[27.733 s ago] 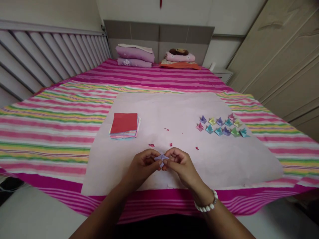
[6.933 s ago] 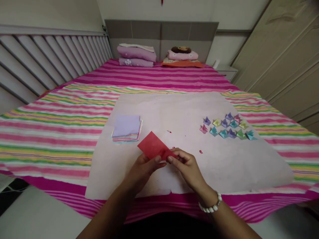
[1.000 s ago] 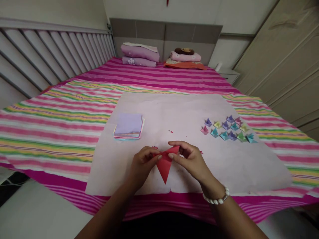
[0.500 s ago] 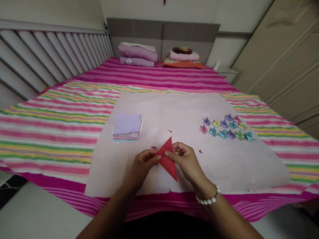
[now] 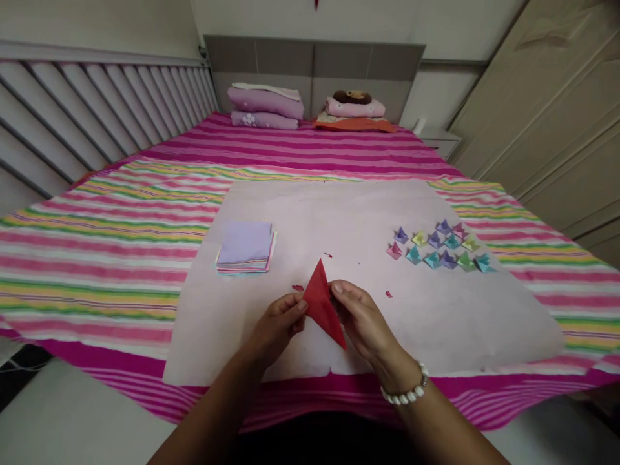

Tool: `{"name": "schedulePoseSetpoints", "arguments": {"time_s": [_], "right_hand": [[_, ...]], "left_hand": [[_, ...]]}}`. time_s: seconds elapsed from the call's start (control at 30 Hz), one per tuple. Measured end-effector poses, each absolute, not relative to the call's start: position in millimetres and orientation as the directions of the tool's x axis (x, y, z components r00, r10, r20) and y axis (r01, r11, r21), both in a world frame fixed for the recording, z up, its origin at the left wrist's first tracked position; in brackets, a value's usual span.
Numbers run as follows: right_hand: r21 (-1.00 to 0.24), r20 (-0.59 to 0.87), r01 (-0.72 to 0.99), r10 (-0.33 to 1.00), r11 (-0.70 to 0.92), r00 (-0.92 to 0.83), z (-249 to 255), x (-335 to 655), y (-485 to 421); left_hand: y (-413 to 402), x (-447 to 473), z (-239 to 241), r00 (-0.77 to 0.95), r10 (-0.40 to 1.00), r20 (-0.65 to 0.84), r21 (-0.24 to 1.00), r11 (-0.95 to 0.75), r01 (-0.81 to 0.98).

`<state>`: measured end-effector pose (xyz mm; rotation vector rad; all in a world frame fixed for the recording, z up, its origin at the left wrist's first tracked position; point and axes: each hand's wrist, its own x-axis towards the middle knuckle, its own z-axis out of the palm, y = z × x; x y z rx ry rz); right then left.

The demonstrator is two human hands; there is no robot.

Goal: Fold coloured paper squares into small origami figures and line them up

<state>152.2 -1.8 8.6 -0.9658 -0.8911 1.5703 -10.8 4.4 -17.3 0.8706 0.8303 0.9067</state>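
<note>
A red paper [image 5: 322, 303] folded into a triangle is held between both hands above the pale sheet [image 5: 465, 323] on the bed. My left hand [image 5: 276, 323] pinches its left edge. My right hand [image 5: 361, 316], with a white bead bracelet at the wrist, grips its right side with closed fingers. One tip of the triangle points up and away, another down toward me. A stack of coloured paper squares [image 5: 246, 248] with a lilac top sheet lies to the left. Several small folded paper pieces [image 5: 440, 249] stand in rows to the right.
Small red paper scraps [image 5: 388, 294] lie on the pale sheet. The bed has a striped pink cover [image 5: 97, 258]. Folded pillows [image 5: 264, 106] and a soft toy [image 5: 351, 98] sit at the headboard. Wardrobe doors [image 5: 557, 116] stand on the right, a slatted rail [image 5: 72, 116] on the left.
The red triangle has turned in my hands: its long tip pointed down toward me a second ago and now one tip points up and away. Both hands kept hold of it.
</note>
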Motion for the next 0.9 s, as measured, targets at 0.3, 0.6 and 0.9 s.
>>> {"name": "schedulePoseSetpoints", "arguments": {"time_s": [0.3, 0.6, 0.9], "right_hand": [[-0.897, -0.166, -0.385, 0.972, -0.219, -0.167, 16.1, 150.4, -5.2], [-0.922, -0.12, -0.358, 0.987, -0.151, -0.107, 5.0, 152.3, -1.3], [-0.955, -0.099, -0.281, 0.995, -0.096, -0.004, 1.6, 157.6, -3.3]], "left_hand": [[6.0, -8.4, -24.9, 0.391, 0.884, -0.256, 0.877, 0.382, -0.291], [8.6, 1.1, -23.6, 0.379, 0.858, -0.345, 0.766, 0.491, -0.414], [11.7, 13.6, -14.4, 0.367, 0.845, -0.389, 0.689, 0.531, -0.493]]}}
